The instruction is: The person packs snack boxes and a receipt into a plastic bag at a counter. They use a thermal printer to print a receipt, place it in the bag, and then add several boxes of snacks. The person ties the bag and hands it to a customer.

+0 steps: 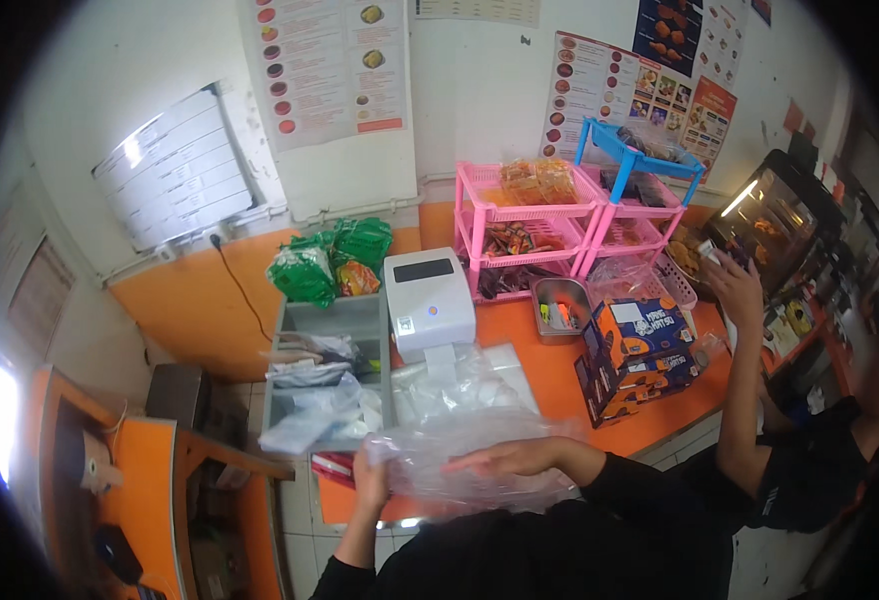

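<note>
A clear plastic bag (454,484) is spread out in front of me, above the front of the orange counter. My left hand (370,476) grips its left edge. Across the bag's upper side lies my right hand (503,459), fingers stretched to the left and not closed on anything I can make out; motion blurs the fingertips. More clear plastic bags (447,382) lie flat on the counter just beyond. Under my left hand, a red object (333,466) pokes out, partly hidden.
Left of the white dispenser (430,300) stands a grey divided organizer (384,360) with packets. Pink racks (533,259), a steel container (562,330) and printed boxes (634,360) stand behind and right. A co-worker's hand (736,289) reaches toward the lit display case (773,217).
</note>
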Action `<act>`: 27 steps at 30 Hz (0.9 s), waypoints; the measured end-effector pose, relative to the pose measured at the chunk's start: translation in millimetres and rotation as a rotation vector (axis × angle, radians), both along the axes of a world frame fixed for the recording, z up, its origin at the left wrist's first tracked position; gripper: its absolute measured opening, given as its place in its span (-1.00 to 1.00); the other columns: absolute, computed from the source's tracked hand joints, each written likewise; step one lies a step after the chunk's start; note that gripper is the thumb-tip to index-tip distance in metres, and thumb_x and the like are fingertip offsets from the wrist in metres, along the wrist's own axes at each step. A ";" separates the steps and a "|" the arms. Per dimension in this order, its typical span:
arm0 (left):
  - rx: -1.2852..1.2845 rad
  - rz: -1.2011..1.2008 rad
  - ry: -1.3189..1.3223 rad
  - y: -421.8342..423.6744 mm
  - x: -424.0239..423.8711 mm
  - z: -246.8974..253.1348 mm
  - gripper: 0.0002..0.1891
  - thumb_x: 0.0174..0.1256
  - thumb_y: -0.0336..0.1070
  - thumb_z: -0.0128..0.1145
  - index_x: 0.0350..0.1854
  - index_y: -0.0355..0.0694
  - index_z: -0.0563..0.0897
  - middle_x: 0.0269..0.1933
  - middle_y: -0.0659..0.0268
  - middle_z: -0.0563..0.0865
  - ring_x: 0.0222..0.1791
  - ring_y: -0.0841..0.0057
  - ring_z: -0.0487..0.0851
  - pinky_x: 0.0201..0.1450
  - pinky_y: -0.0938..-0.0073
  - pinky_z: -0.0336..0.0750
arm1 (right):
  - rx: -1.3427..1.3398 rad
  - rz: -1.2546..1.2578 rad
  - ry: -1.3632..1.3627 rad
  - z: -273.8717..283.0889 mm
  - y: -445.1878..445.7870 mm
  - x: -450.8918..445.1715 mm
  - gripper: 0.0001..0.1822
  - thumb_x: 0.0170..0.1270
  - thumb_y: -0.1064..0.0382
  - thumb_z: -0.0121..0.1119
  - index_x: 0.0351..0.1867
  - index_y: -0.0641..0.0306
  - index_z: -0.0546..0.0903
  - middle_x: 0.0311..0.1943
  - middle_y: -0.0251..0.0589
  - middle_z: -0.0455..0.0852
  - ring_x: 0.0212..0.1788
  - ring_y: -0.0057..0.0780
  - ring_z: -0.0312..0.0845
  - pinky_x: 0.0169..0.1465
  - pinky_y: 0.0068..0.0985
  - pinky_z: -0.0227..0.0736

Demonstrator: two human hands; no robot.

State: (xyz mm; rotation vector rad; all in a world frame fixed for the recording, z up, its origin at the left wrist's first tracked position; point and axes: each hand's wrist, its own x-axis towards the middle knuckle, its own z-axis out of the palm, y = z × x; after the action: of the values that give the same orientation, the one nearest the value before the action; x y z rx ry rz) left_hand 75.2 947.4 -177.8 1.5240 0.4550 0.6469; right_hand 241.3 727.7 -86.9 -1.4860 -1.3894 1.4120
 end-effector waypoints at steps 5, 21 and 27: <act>0.110 -0.331 0.180 31.7 25.6 29.2 -0.86 0.12 -0.39 0.15 -0.32 -0.34 0.55 -0.34 0.31 0.66 -0.36 0.47 0.60 -0.21 0.42 0.48 | 0.102 -0.314 -0.035 60.6 13.7 45.8 -0.53 0.31 0.04 0.13 0.16 0.24 0.50 0.13 -0.11 0.56 0.21 -0.30 0.41 0.21 -0.43 0.31; -1.295 -0.532 0.156 57.6 98.9 7.9 -0.69 0.24 -0.23 0.10 -0.07 -0.32 0.60 -0.37 0.35 0.65 -0.45 0.55 0.60 -0.37 0.46 0.48 | -0.633 -0.194 -0.883 -80.9 58.7 21.8 -0.37 0.19 -0.12 0.05 0.27 0.00 0.30 0.35 -0.08 0.06 0.36 0.18 -0.15 0.02 0.50 -0.20; -0.111 -0.705 -0.001 65.2 109.7 45.9 -0.61 0.35 -0.12 -0.07 0.05 -0.31 0.53 -0.34 0.24 0.67 -0.39 0.45 0.64 -0.34 0.42 0.55 | -0.657 -0.342 -1.085 -49.1 29.2 46.5 -0.23 0.21 -0.32 -0.02 0.39 -0.03 0.22 0.46 -0.12 0.01 0.47 0.16 -0.23 0.31 0.38 -0.35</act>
State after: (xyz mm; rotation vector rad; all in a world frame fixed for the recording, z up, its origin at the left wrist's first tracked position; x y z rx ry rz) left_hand 184.9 1012.6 -132.0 1.4502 -0.0624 0.0682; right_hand 287.8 756.9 -135.9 -3.0317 -1.1050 0.8402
